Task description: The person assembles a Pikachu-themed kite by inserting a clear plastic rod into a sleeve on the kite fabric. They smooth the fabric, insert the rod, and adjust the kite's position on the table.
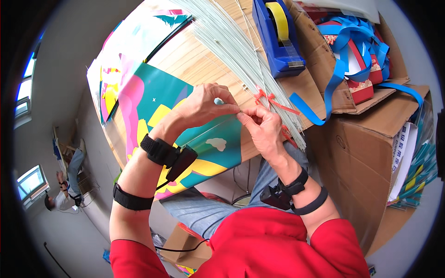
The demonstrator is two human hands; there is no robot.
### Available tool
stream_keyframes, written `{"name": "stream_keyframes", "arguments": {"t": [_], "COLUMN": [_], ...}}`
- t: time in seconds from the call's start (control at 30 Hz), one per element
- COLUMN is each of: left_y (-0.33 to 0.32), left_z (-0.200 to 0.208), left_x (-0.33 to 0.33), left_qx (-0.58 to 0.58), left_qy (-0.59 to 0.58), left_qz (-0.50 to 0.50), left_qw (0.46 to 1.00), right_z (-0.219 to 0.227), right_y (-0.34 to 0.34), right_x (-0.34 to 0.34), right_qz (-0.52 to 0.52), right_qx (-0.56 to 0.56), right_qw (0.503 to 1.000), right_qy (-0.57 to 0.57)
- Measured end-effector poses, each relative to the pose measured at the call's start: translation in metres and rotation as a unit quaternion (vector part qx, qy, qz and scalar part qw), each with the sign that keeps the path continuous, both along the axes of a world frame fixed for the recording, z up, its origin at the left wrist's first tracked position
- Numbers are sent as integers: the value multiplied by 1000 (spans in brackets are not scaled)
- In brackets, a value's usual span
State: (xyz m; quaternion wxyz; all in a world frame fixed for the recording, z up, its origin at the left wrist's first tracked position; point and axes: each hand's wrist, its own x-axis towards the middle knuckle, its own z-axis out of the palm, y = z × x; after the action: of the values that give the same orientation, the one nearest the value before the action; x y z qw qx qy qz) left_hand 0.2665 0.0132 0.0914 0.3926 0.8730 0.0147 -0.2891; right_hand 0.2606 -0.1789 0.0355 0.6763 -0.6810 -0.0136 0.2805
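Note:
My left hand (pixel 206 105) and my right hand (pixel 264 130) meet fingertip to fingertip over the table's near edge. Both are closed in a pinch; what sits between the fingers is too small to make out. A thin pale line runs from the fingertips down to the left across the printed sheet (pixel 169 90), which is teal, pink and yellow and lies below my left hand. Just beyond my right hand are red plastic pieces (pixel 266 96), resting on a bundle of thin white rods (pixel 227 41).
A blue tape dispenser (pixel 283 51) with yellow tape stands at the far right. Beside it, an open cardboard box (pixel 331 88) holds blue ribbon (pixel 357 34) and red pieces. More printed sheets (pixel 132 41) cover the far left. Another person (pixel 69 180) is in the background at left.

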Motion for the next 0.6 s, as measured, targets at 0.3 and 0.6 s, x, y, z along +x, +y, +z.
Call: {"name": "stream_keyframes", "arguments": {"t": [0.3, 0.6], "left_y": [15, -46], "left_z": [5, -52], "left_x": [-85, -317], "left_qx": [276, 372], "left_qy": [-367, -208], "left_qz": [176, 347], "left_qw": [871, 835], "right_z": [13, 12], "right_y": [1, 40], "right_x": [-3, -77], "right_qz": [30, 284], "right_qx": [-257, -127], "right_qw": [925, 733], "right_qy": [-279, -605]}}
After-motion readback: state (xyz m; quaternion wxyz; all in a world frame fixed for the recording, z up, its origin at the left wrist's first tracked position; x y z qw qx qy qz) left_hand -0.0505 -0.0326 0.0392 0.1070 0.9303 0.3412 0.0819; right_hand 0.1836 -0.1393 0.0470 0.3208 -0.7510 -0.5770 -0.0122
